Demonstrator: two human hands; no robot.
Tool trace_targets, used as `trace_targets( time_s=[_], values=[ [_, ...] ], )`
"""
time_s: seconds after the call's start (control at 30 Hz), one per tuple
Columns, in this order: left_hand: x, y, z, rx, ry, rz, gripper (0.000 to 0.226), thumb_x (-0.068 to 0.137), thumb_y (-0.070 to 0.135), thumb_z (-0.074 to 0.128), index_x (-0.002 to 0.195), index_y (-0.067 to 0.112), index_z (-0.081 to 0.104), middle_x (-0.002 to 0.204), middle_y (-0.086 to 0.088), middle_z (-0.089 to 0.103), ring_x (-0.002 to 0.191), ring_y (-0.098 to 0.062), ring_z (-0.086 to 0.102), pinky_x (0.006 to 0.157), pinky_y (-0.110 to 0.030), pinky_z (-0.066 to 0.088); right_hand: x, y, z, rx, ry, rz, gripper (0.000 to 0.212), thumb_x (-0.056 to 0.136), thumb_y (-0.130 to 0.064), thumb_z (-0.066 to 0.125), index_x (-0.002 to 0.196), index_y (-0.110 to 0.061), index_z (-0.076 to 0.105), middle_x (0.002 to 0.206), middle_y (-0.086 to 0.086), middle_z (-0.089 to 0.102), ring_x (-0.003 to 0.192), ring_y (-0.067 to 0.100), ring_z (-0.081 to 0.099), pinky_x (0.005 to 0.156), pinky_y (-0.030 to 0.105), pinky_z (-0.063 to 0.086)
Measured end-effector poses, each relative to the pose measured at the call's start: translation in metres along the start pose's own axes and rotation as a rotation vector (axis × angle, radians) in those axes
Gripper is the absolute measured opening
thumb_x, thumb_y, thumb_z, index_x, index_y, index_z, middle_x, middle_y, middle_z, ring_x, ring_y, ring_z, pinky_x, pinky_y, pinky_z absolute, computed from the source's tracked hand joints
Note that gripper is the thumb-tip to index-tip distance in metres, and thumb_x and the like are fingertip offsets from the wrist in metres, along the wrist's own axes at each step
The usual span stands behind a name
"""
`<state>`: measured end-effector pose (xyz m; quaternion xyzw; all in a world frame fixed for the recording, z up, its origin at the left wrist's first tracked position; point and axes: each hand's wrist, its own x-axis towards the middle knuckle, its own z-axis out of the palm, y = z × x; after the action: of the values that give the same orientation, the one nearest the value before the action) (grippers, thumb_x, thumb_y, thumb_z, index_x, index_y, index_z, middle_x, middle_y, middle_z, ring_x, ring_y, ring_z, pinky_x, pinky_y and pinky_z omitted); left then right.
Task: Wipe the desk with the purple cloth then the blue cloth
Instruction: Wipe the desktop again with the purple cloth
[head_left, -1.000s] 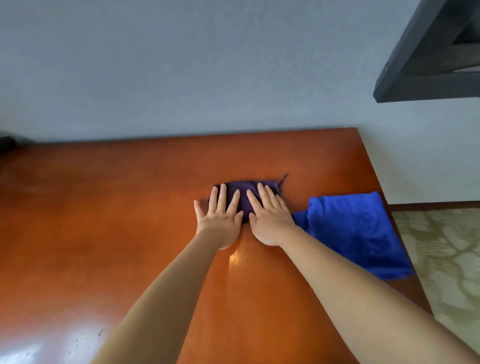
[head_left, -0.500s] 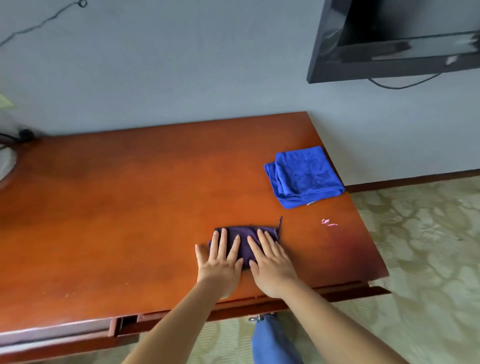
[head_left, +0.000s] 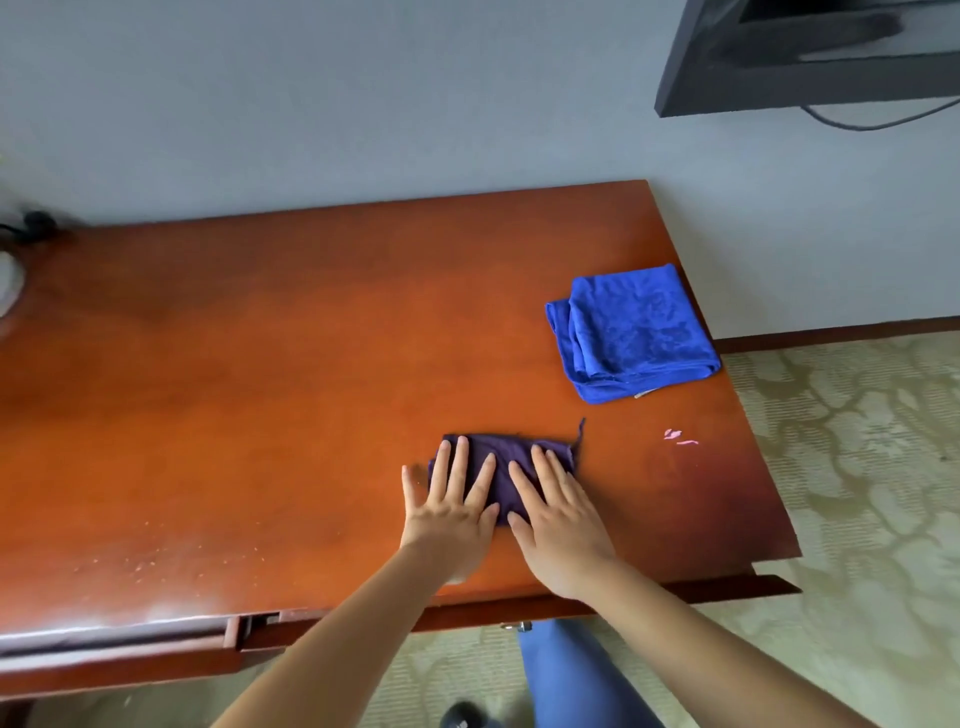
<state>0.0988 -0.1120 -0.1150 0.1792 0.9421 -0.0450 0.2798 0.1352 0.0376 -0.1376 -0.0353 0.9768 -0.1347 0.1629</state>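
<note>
Single head-worn view, steeply down over the desk (head_left: 260, 389); close range

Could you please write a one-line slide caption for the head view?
Both hands, left and right, press the purple cloth flat on the desk; blue cloth waits folded.

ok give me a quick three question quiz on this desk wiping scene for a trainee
1. True or false: both hands press flat on the purple cloth.
2. Which cloth lies untouched near the desk's far right edge? A) purple B) blue C) white
3. Fill in: small pink marks lie on the desk to the ____ of the purple cloth.

Key:
1. True: left hand and right hand.
2. B, the blue cloth.
3. Right: pink marks, desk.
</note>
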Motion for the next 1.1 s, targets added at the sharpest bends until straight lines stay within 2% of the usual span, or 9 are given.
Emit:
trace_targets(
  time_s=[0.07, 0.17, 0.23, 0.4, 0.47, 0.6, 0.7, 0.87, 1.1],
  values=[
    [0.002, 0.001, 0.001, -0.004, 0.003, 0.014, 0.058, 0.102, 0.047, 0.009, 0.148, 0.032, -0.021, 0.153, -0.004, -0.034, 0.141, -0.023, -0.031, 0.112, -0.061, -0.011, -0.001, 0.005, 0.002, -0.023, -0.001, -0.016, 0.060, 0.087, -0.044, 0.033, 0.134, -0.014, 0.055, 0.145, 0.017, 0.045, 0.128, 0.030, 0.051, 0.100, 0.045, 0.045],
    [0.019, 0.002, -0.008, -0.034, 0.006, -0.023, 0.058, 0.101, 0.047, 0.010, 0.149, 0.032, -0.020, 0.154, -0.004, -0.033, 0.142, -0.023, -0.029, 0.111, -0.062, -0.011, 0.020, 0.007, -0.012, -0.035, -0.019, -0.026, 0.060, 0.099, -0.042, 0.024, 0.154, -0.019, 0.015, 0.160, 0.008, -0.006, 0.149, 0.025, 0.004, 0.119, 0.036, 0.004],
    [0.017, 0.009, -0.006, -0.049, 0.008, -0.056, 0.058, 0.102, 0.046, 0.009, 0.150, 0.030, -0.019, 0.154, -0.005, -0.033, 0.143, -0.024, -0.028, 0.111, -0.062, -0.011, 0.018, 0.007, -0.013, -0.024, -0.047, 0.022, 0.064, 0.096, -0.047, 0.011, 0.154, -0.023, 0.000, 0.159, 0.005, -0.017, 0.148, 0.020, -0.011, 0.117, 0.033, -0.008],
    [-0.037, 0.039, 0.026, -0.064, 0.013, 0.021, 0.057, 0.102, 0.043, 0.011, 0.150, 0.031, -0.018, 0.154, -0.005, -0.033, 0.142, -0.024, -0.029, 0.111, -0.063, -0.011, -0.056, 0.007, 0.025, 0.034, 0.051, 0.065, 0.056, 0.095, -0.045, 0.027, 0.142, -0.017, 0.038, 0.148, 0.014, 0.041, 0.137, 0.025, 0.031, 0.113, 0.034, 0.012],
    [-0.035, 0.040, 0.025, -0.036, 0.021, 0.056, 0.057, 0.102, 0.045, 0.010, 0.150, 0.031, -0.018, 0.154, -0.004, -0.033, 0.142, -0.023, -0.029, 0.111, -0.064, -0.011, -0.064, 0.013, 0.020, 0.031, -0.001, 0.112, 0.062, 0.094, -0.051, 0.021, 0.146, -0.018, 0.033, 0.152, 0.012, 0.034, 0.139, 0.023, 0.026, 0.114, 0.029, 0.001],
    [0.000, 0.040, 0.004, -0.036, 0.037, 0.077, 0.057, 0.102, 0.046, 0.011, 0.150, 0.033, -0.017, 0.155, -0.003, -0.031, 0.143, -0.022, -0.027, 0.112, -0.063, -0.010, -0.029, 0.039, -0.002, -0.025, 0.075, 0.081, 0.065, 0.096, -0.055, 0.011, 0.153, -0.029, -0.005, 0.159, -0.001, -0.018, 0.147, 0.013, -0.014, 0.111, 0.025, -0.019],
    [0.010, 0.047, 0.007, -0.065, 0.084, 0.053, 0.057, 0.102, 0.045, 0.012, 0.151, 0.032, -0.014, 0.156, -0.003, -0.029, 0.144, -0.022, -0.025, 0.111, -0.063, -0.009, -0.021, 0.045, 0.000, 0.012, 0.084, 0.112, 0.060, 0.102, -0.047, 0.022, 0.153, -0.030, -0.005, 0.159, -0.002, -0.019, 0.146, 0.012, -0.015, 0.115, 0.029, -0.012],
    [-0.028, 0.065, 0.032, -0.007, 0.079, 0.130, 0.056, 0.102, 0.045, 0.011, 0.151, 0.032, -0.015, 0.156, -0.005, -0.030, 0.143, -0.023, -0.027, 0.111, -0.062, -0.012, -0.084, 0.036, 0.023, 0.041, 0.103, 0.164, 0.079, 0.080, -0.058, -0.011, 0.153, -0.029, -0.002, 0.161, 0.000, -0.013, 0.147, 0.014, -0.011, 0.110, 0.024, -0.018],
    [0.014, 0.081, 0.007, -0.059, 0.089, 0.100, 0.056, 0.102, 0.045, 0.011, 0.151, 0.033, -0.014, 0.156, -0.003, -0.029, 0.144, -0.022, -0.025, 0.112, -0.061, -0.012, -0.035, 0.071, -0.010, 0.005, 0.057, 0.185, 0.058, 0.104, -0.041, 0.021, 0.153, -0.029, -0.005, 0.160, -0.001, -0.018, 0.147, 0.014, -0.015, 0.115, 0.029, -0.011]
  ],
)
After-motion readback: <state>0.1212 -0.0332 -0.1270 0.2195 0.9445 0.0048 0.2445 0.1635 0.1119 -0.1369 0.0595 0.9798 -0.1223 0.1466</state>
